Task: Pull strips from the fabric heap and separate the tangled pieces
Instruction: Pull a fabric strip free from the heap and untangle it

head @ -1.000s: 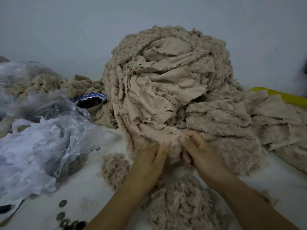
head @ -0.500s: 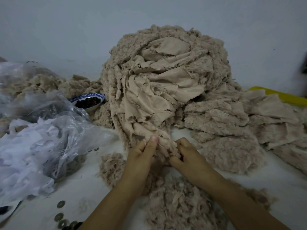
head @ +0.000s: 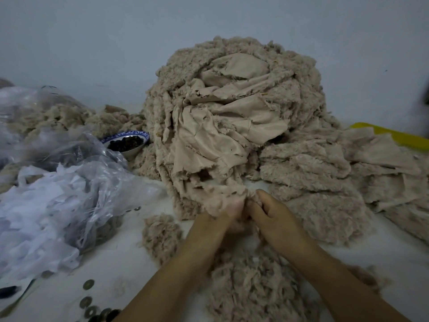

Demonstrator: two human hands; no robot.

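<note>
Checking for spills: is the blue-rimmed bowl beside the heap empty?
No, the bowl holds a heap of dark pieces.

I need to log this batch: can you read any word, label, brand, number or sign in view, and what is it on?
None can be read.
Fabric heap: no tag or print shows.
Bowl: blue rim pattern, no lettering.
Round discs at lower left: any marks are too small and dim to read.
Plastic bag: no print shows.
</note>
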